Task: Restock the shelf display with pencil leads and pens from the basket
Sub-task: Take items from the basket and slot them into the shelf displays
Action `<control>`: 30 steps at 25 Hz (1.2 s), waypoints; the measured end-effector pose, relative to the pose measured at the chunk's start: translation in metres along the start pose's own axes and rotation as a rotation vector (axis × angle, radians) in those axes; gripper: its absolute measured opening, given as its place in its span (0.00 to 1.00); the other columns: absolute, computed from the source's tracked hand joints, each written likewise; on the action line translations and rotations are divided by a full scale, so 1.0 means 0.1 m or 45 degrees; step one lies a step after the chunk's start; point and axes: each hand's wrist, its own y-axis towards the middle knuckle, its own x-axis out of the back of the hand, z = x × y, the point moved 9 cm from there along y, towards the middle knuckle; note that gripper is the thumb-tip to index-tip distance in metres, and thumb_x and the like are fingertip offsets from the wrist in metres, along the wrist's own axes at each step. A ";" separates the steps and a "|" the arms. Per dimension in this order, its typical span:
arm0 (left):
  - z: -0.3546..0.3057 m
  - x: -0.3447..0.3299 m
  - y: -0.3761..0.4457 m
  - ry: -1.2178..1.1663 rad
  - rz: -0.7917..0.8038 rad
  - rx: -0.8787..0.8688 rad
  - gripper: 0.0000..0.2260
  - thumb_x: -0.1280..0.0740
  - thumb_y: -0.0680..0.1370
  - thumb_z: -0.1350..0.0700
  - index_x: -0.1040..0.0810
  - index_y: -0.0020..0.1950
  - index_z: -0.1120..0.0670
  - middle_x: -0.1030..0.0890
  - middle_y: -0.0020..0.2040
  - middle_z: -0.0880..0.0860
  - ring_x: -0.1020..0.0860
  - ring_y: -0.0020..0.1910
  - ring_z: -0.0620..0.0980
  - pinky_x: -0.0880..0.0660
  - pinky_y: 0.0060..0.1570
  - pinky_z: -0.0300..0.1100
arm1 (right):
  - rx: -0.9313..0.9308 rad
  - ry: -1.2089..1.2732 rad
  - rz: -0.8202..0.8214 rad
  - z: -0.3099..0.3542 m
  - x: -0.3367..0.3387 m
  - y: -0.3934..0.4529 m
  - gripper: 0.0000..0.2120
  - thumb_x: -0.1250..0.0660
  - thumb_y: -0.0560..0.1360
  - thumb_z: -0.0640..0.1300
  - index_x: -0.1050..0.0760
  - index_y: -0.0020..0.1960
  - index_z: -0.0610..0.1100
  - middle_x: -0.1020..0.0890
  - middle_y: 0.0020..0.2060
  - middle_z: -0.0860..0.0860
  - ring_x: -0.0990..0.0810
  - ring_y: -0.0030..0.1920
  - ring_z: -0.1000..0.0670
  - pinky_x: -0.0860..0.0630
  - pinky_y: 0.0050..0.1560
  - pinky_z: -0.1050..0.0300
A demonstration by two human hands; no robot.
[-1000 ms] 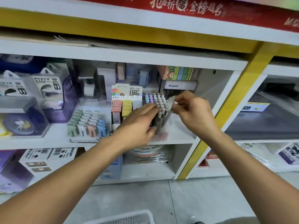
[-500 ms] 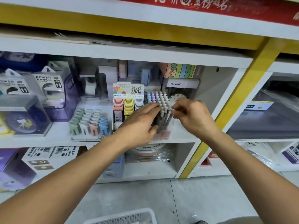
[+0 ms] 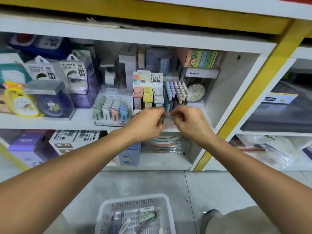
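Both hands were held close together at the front of the pen display (image 3: 175,97) on the middle shelf (image 3: 81,121). The left hand (image 3: 146,122) was seen with its fingers curled inward, the fingertips pinched together near the lower edge of the display; whether something small was held between them could not be told because of blur. The right hand (image 3: 189,122) was likewise curled, thumb and forefinger brought together just beside the left fingertips, and what was pinched, if anything, could not be made out. Directly behind the hands, upright pens with blue, purple and white caps were packed in rows. Just to the left of them, touching the same display, the pencil lead cases (image 3: 148,97) were stacked in pink, yellow and grey columns under a header card (image 3: 148,78) printed with "0.7" and "100". Further left on the shelf, a tray of pastel erasers (image 3: 110,108) was set, and beyond it power bank boxes (image 3: 74,76) were stood. A small alarm clock (image 3: 196,92) was placed to the right of the pens, at the back. On the floor below, near the bottom of the view, a white perforated basket (image 3: 104,210) was set, with several loose pens and packets (image 3: 145,215) lying in it.
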 end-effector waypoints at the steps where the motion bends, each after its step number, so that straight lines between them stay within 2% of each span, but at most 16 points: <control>1: 0.12 -0.16 -0.07 0.023 0.125 0.073 0.11 0.36 0.74 0.59 0.24 0.56 0.53 0.19 0.48 0.51 0.22 0.45 0.51 0.22 0.46 0.49 | -0.023 0.013 0.126 0.02 -0.23 -0.09 0.10 0.35 0.74 0.38 0.17 0.49 0.46 0.15 0.46 0.48 0.18 0.45 0.46 0.26 0.44 0.58; 4: 0.51 -0.81 -0.51 0.162 0.520 0.219 0.11 0.35 0.74 0.61 0.22 0.55 0.57 0.18 0.52 0.56 0.22 0.50 0.55 0.23 0.49 0.48 | -0.126 -0.015 0.592 -0.04 -1.11 -0.60 0.10 0.37 0.74 0.36 0.18 0.47 0.45 0.15 0.44 0.46 0.20 0.40 0.48 0.21 0.45 0.55; 7: 0.94 -1.54 -1.12 0.224 0.840 0.341 0.12 0.34 0.74 0.60 0.20 0.57 0.62 0.18 0.55 0.60 0.21 0.55 0.59 0.23 0.54 0.50 | -0.218 -0.032 0.981 -0.24 -1.98 -1.28 0.11 0.38 0.74 0.34 0.19 0.46 0.45 0.16 0.46 0.46 0.18 0.35 0.49 0.19 0.41 0.58; 9: 1.17 -1.98 -1.51 0.221 0.976 0.401 0.12 0.32 0.75 0.58 0.22 0.55 0.64 0.20 0.57 0.60 0.21 0.56 0.59 0.23 0.54 0.47 | -0.223 -0.122 1.153 -0.43 -2.45 -1.68 0.11 0.37 0.75 0.35 0.19 0.53 0.44 0.18 0.53 0.45 0.18 0.41 0.49 0.20 0.47 0.57; 11: 1.34 -2.37 -1.89 0.184 1.079 0.464 0.09 0.31 0.76 0.56 0.27 0.47 0.61 0.21 0.57 0.60 0.22 0.51 0.56 0.26 0.46 0.44 | -0.217 -0.220 1.263 -0.64 -2.84 -2.03 0.14 0.35 0.76 0.36 0.21 0.61 0.41 0.20 0.60 0.43 0.20 0.52 0.46 0.22 0.55 0.55; 13: 1.48 -2.73 -2.23 0.154 1.150 0.519 0.08 0.31 0.76 0.56 0.27 0.46 0.58 0.21 0.57 0.60 0.22 0.50 0.55 0.29 0.43 0.42 | -0.267 -0.269 1.294 -0.87 -3.13 -2.32 0.16 0.35 0.76 0.38 0.25 0.64 0.40 0.22 0.62 0.42 0.22 0.60 0.43 0.24 0.58 0.53; 16: 1.61 -3.16 -2.58 0.100 1.168 0.538 0.13 0.31 0.75 0.59 0.25 0.58 0.60 0.22 0.58 0.59 0.22 0.55 0.55 0.25 0.48 0.45 | -0.355 -0.293 1.243 -1.14 -3.42 -2.58 0.19 0.37 0.76 0.37 0.29 0.67 0.43 0.25 0.66 0.45 0.24 0.64 0.44 0.25 0.61 0.50; 19: 1.54 -3.40 -2.59 0.050 1.071 0.485 0.20 0.30 0.74 0.60 0.29 0.64 0.59 0.27 0.59 0.57 0.25 0.59 0.55 0.26 0.55 0.50 | -0.310 -0.354 1.247 -1.22 -3.66 -2.73 0.28 0.37 0.76 0.37 0.38 0.75 0.45 0.33 0.72 0.47 0.27 0.67 0.44 0.24 0.62 0.46; 22: 1.37 -3.64 -2.45 0.084 0.994 0.397 0.26 0.28 0.72 0.61 0.32 0.68 0.60 0.29 0.64 0.58 0.28 0.63 0.58 0.29 0.62 0.56 | -0.314 -0.403 1.232 -1.24 -3.87 -2.88 0.35 0.34 0.76 0.36 0.46 0.78 0.42 0.39 0.75 0.45 0.30 0.68 0.43 0.24 0.63 0.47; 24: 1.27 -3.82 -2.37 0.114 0.965 0.393 0.30 0.28 0.72 0.60 0.36 0.71 0.60 0.31 0.67 0.59 0.31 0.66 0.58 0.30 0.63 0.55 | -0.316 -0.387 1.162 -1.24 -3.92 -2.90 0.35 0.33 0.75 0.35 0.45 0.78 0.42 0.38 0.74 0.45 0.32 0.68 0.43 0.28 0.67 0.49; 26: 1.23 -3.93 -2.33 0.165 0.919 0.425 0.31 0.29 0.73 0.61 0.38 0.73 0.61 0.33 0.68 0.59 0.33 0.68 0.58 0.31 0.64 0.53 | -0.306 -0.339 1.068 -1.23 -3.91 -2.89 0.30 0.33 0.75 0.37 0.39 0.75 0.43 0.33 0.70 0.46 0.31 0.65 0.44 0.31 0.69 0.52; 30: 1.22 -4.13 -2.36 0.222 0.900 0.440 0.28 0.31 0.73 0.63 0.37 0.71 0.58 0.34 0.66 0.57 0.35 0.66 0.57 0.31 0.63 0.53 | -0.524 -0.049 0.906 -1.24 -3.81 -2.93 0.19 0.37 0.78 0.35 0.28 0.69 0.44 0.24 0.63 0.46 0.25 0.61 0.45 0.28 0.66 0.54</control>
